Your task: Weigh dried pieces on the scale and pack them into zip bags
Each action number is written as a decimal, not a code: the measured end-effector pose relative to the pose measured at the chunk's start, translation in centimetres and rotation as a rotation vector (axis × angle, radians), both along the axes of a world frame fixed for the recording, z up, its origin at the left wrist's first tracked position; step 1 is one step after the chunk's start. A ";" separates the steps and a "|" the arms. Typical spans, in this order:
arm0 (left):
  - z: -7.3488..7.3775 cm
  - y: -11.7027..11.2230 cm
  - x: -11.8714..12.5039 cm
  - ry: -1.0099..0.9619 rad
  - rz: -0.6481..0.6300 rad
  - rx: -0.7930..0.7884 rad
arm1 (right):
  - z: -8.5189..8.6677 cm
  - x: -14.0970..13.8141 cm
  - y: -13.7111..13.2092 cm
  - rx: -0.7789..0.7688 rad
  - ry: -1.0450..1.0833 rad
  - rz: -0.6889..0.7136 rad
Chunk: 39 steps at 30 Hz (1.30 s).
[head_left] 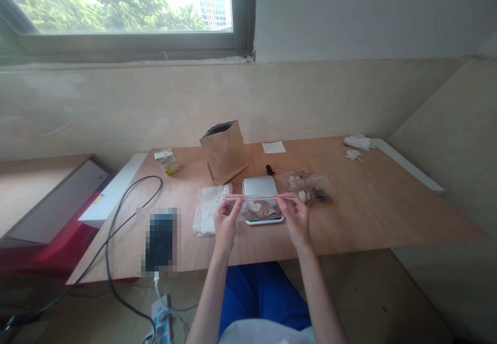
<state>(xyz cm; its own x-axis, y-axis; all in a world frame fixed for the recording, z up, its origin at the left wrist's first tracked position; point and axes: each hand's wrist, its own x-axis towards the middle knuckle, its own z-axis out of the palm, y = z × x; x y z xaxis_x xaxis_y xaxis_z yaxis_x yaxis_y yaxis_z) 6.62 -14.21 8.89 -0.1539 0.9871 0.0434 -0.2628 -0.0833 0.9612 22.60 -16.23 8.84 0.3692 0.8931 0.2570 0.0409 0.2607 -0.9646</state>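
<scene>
A clear zip bag [261, 210] with brownish dried pieces and a small white packet inside is stretched between my two hands. My left hand [226, 218] pinches the left end of its red-lined top edge, and my right hand [295, 217] grips the right end. Under the bag lies a flat scale [259, 184] with a silver top, partly covered by it. A stack of clear bags [205, 212] is beside my left hand. Beyond my right hand, filled zip bags [316, 186] with pale and dark dried pieces overlap on the table.
A brown paper pouch [224, 152] stands open at the back, with a small dark piece [269, 169] and a white paper [274, 147] to its right. At left are a yellow-white packet [167, 161], a black cable [111, 230] and a blurred-out dark device [159, 241]. A power strip [161, 315] hangs below.
</scene>
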 end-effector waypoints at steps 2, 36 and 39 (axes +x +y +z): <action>-0.1 0.0 0.3 -0.049 -0.033 0.011 | -0.1 0.0 -0.1 0.013 0.036 0.014; -0.2 -0.4 0.1 0.007 -0.171 -0.004 | 0.4 0.0 -0.4 -0.055 0.038 0.130; 0.1 -0.5 -0.2 0.009 -0.249 0.027 | 0.8 0.1 -0.6 -0.065 0.013 0.227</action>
